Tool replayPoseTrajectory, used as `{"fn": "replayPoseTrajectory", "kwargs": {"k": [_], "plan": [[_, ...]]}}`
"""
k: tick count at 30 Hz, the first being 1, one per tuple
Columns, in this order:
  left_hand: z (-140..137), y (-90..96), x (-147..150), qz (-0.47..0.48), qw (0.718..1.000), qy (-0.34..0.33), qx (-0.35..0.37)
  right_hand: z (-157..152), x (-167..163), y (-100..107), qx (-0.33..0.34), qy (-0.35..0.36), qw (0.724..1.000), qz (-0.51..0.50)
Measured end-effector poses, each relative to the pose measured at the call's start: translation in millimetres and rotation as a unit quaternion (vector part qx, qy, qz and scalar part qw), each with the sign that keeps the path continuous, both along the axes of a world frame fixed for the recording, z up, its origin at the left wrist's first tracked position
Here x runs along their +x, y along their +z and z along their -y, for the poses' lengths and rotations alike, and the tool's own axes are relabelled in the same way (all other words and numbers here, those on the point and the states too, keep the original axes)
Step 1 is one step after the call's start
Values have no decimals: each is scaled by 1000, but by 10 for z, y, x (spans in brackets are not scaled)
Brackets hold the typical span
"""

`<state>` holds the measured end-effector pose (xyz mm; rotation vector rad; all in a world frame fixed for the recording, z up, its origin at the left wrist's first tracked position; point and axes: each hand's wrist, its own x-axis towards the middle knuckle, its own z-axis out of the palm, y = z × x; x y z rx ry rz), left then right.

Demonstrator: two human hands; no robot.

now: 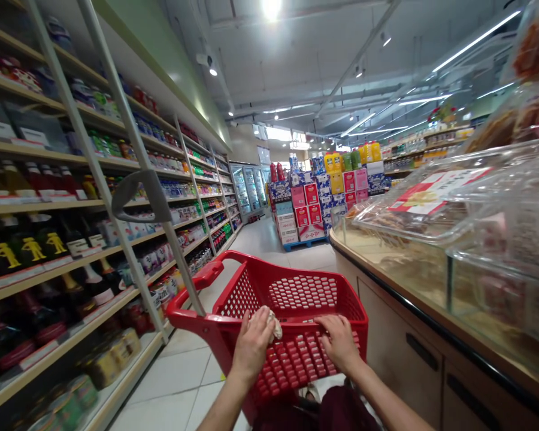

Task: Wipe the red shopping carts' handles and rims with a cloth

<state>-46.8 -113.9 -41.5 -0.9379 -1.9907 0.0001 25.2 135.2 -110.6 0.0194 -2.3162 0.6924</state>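
Observation:
A red plastic rolling shopping basket (291, 353) stands right in front of me, with a perforated side facing me. Its metal pole rises to the left and carries a grey handle grip (146, 197). My left hand (254, 341) presses a crumpled whitish cloth (273, 323) against the basket's near rim, its fingers bent over the cloth. On the same rim, farther right, my right hand (339, 341) has its fingers curled over the edge. The inside of the basket shows only in part.
Shelves of bottles and cans (40, 251) line the left side. Close on the right is a counter (399, 335) with a black edge, with clear plastic food boxes (424, 197) on it. Stacked cartons (309, 209) stand on a blue pallet ahead, with glass-door fridges (249, 188) behind.

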Motion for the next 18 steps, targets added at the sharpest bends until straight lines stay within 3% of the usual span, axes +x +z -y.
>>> {"fn": "replayPoseTrajectory", "kwargs": {"k": [2, 5, 11, 16, 18], "plan": [[30, 22, -5, -6, 1000, 12, 14, -19, 22, 6, 2, 5, 1000, -4], [125, 70, 1, -34, 994, 88, 64, -23, 59, 18, 3, -10, 1000, -14], [-187, -82, 152, 46, 999, -1, 10, -48, 126, 0, 27, -23, 999, -17], [82, 1, 60, 8, 993, 91, 76, -57, 149, -17, 45, -27, 998, -19], [24, -40, 91, 10, 992, 93, 84, -46, 149, -19, 44, -42, 998, -16]]}}
